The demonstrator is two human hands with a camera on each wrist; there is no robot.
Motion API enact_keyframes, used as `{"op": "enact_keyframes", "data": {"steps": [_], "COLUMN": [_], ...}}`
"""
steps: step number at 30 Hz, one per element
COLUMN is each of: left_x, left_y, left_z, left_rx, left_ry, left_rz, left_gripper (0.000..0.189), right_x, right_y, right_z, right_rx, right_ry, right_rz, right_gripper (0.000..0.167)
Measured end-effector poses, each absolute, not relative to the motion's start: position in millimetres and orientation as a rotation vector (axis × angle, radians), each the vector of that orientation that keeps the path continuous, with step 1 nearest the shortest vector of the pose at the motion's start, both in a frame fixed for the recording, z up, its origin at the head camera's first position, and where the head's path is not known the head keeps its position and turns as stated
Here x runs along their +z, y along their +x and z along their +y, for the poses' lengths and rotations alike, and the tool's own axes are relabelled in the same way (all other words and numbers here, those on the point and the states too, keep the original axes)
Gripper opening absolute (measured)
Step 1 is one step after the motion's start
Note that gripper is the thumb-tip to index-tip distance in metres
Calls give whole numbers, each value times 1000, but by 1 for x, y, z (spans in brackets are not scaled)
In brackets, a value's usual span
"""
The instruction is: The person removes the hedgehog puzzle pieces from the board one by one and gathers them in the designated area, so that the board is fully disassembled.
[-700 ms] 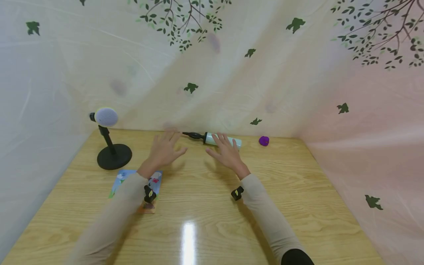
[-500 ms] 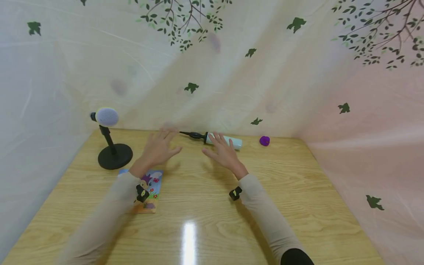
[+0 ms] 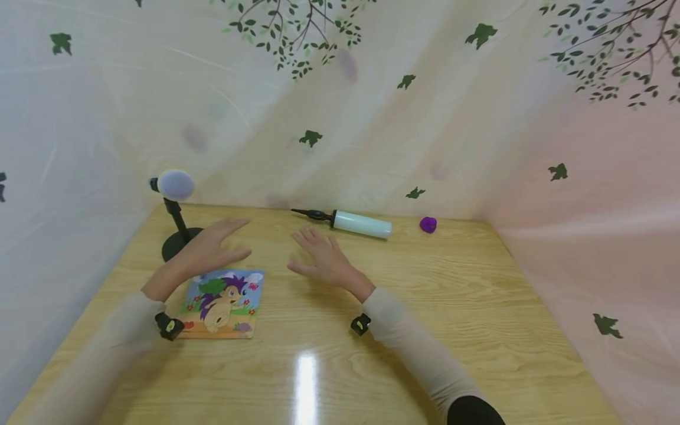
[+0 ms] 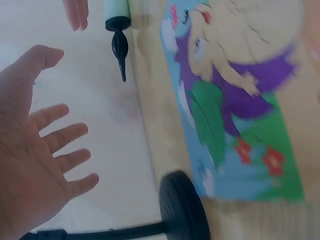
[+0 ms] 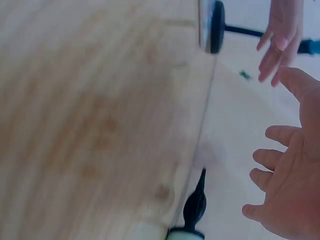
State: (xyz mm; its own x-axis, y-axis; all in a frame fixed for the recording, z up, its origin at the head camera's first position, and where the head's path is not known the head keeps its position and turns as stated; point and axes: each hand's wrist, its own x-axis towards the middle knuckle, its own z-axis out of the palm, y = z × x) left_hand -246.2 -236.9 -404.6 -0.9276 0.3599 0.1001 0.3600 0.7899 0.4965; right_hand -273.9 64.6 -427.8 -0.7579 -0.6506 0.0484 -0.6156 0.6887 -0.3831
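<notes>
My left hand [image 3: 204, 251] hovers with spread fingers over the far edge of a picture board [image 3: 225, 307] showing a purple-haired hedgehog. It holds nothing, and in the head view it covers part of a black stand base [image 3: 172, 243]. To its right, my right hand [image 3: 329, 262] is held above the table with fingers extended and nothing in them. Beyond the right hand lies a hand pump [image 3: 363, 224] with a pale blue barrel and a black nozzle [image 4: 120, 47]. The palm of the right hand [image 5: 292, 175] faces left in its wrist view.
A microphone-like round head [image 3: 176, 185] tops the black stand at the back left. A small purple lump [image 3: 428, 224] sits right of the pump, near the back edge of the wooden table [image 3: 451, 307]. A patterned curtain [image 3: 366, 136] hangs behind.
My left hand has swung left and nearer, uncovering more of the picture board. The right hand has drawn left and toward me, off the line of sight to the pump.
</notes>
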Motion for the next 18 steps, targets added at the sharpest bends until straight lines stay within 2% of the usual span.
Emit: {"op": "enact_keyframes", "data": {"steps": [10,18], "left_x": [-418,-428], "left_y": [-217,-201], "left_z": [-281,-297], "left_rx": [-878,-623], "left_ry": [-617,-732], "left_rz": [-3071,-3183], "left_gripper": [90,94], "right_x": [-448,-450], "right_y": [-243,-233], "right_z": [25,13], "right_rx": [-348,-254], "right_ry": [-1254,-1284], "right_rz": [2621,2555], "right_gripper": [79,76]}}
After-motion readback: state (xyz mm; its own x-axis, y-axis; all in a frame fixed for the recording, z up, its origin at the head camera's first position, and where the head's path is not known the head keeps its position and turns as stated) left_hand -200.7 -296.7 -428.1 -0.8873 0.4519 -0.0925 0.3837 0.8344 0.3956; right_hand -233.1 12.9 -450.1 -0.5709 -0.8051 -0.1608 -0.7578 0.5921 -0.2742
